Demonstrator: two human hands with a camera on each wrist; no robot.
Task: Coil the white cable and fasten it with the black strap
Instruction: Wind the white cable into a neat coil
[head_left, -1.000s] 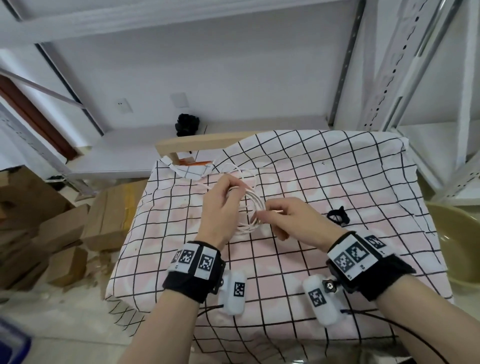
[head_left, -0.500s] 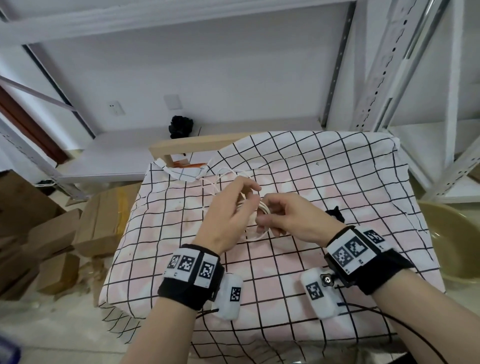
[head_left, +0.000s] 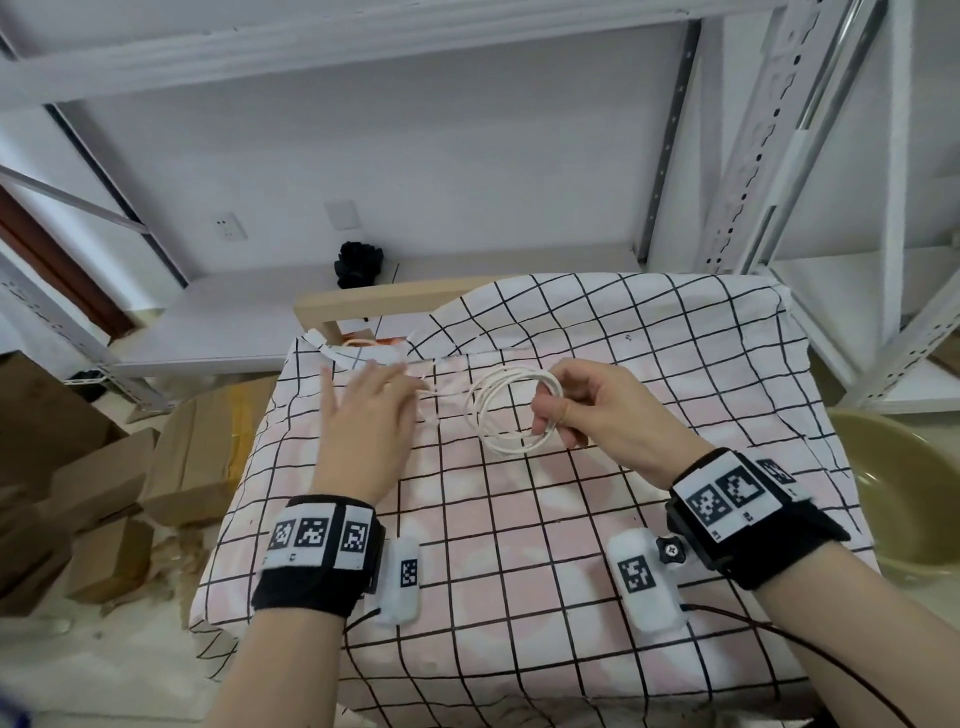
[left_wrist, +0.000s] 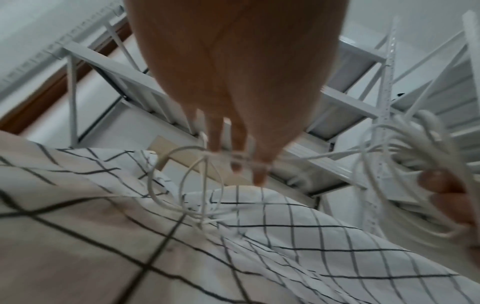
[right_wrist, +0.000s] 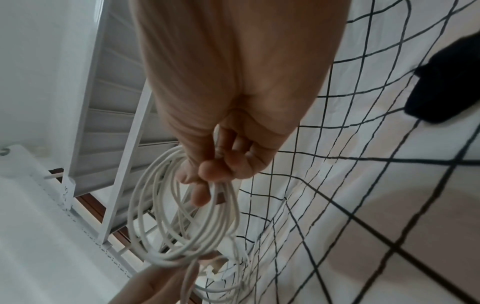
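The white cable (head_left: 483, 415) is wound into a coil of several turns, lifted above the checked cloth (head_left: 519, 545). My right hand (head_left: 550, 415) grips the coil's right side with curled fingers, and the right wrist view shows the coil (right_wrist: 145, 216) hanging from that hand (right_wrist: 207, 176). The cable's loose tail runs left to my left hand (head_left: 395, 379), whose fingers are stretched out. In the left wrist view the tail crosses the fingertips (left_wrist: 241, 170) and loops down onto the cloth. The black strap (right_wrist: 446, 82) lies on the cloth to the right, hidden behind my right hand in the head view.
A wooden beam (head_left: 374, 306) sticks out under the cloth's far left corner. A black object (head_left: 358, 265) sits on the low shelf behind. Cardboard boxes (head_left: 197, 457) lie on the floor left, a tan basin (head_left: 904, 493) right. White metal shelving (head_left: 779, 156) stands behind.
Both hands were together at the coil. My left hand has let go of it and moved left along the loose tail, while the right hand carried the coil to the right.
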